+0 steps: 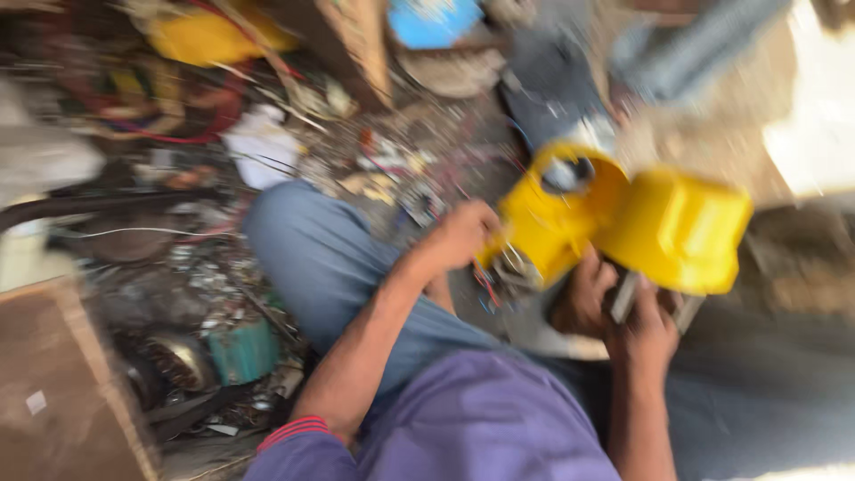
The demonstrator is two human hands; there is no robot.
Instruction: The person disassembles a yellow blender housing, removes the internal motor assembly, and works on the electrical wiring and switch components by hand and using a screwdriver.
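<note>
The picture is blurred by motion. A yellow plastic housing [623, 218], with a round dark opening on top and loose wires hanging at its left underside, sits above my lap. My left hand [463, 236] grips its left edge near the wires. Under the housing, my right hand [628, 325] holds its base, where a grey metal part shows between the fingers. My knee in blue trousers [312, 245] lies to the left.
Scrap covers the floor: wires and small parts [392, 169], a teal motor piece [240, 352], a white rag [263, 147], another yellow object [205, 36], a blue item [432, 20], a brown board [53, 383] at lower left.
</note>
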